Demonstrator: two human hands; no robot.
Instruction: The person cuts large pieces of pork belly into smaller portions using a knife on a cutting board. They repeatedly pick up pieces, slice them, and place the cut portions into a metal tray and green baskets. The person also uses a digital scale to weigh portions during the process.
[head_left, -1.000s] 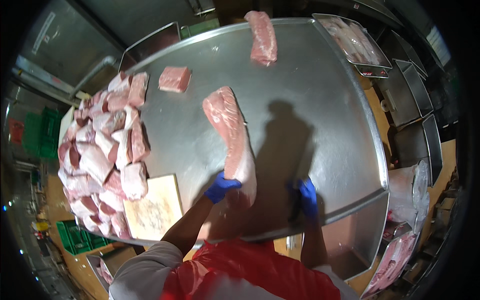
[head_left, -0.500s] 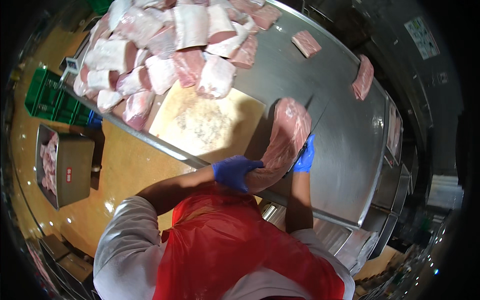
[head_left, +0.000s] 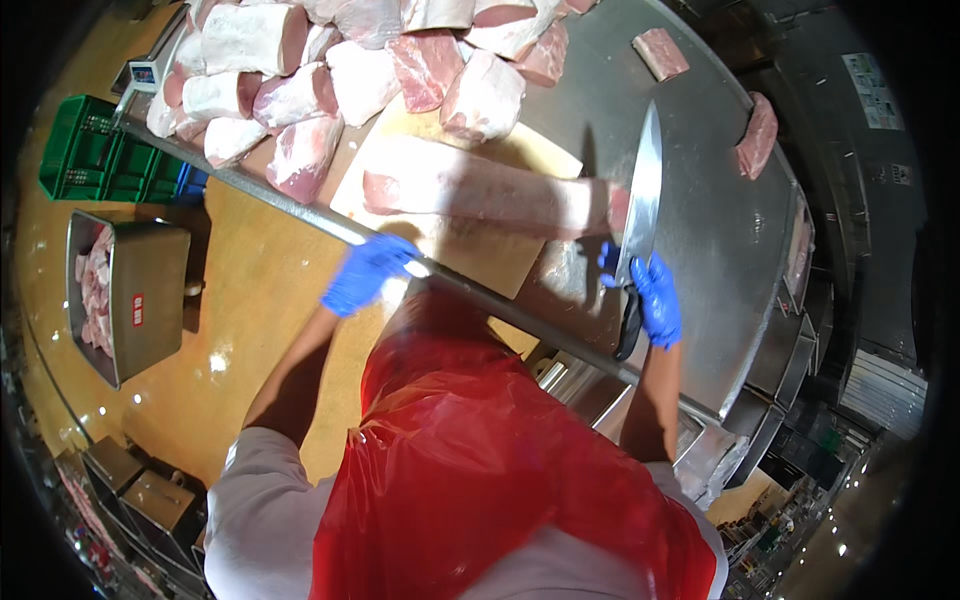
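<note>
My left hand (head_left: 368, 275), in a blue glove, is off the meat at the near table edge, fingers apart and holding nothing. My right hand (head_left: 652, 300), also gloved in blue, grips the black handle of a long knife (head_left: 642, 185), its blade pointing away from me beside the right end of a long pale pink loin (head_left: 450, 190). The loin lies crosswise over a cream cutting board (head_left: 480, 262). A pile of thick pink and white meat chunks (head_left: 250, 40) borders the board on its far and left sides.
The steel table (head_left: 720, 250) carries two separate meat pieces (head_left: 660, 55) (head_left: 756, 135) toward the far right. At left on the floor are green crates (head_left: 75, 150) and a steel bin (head_left: 150, 300) of meat. Steel trays (head_left: 775, 355) line the right side.
The loin has moved onto the board and lies crosswise. My left hand has let it go and drawn back leftward; the knife in my right hand shows upright along the loin's end.
</note>
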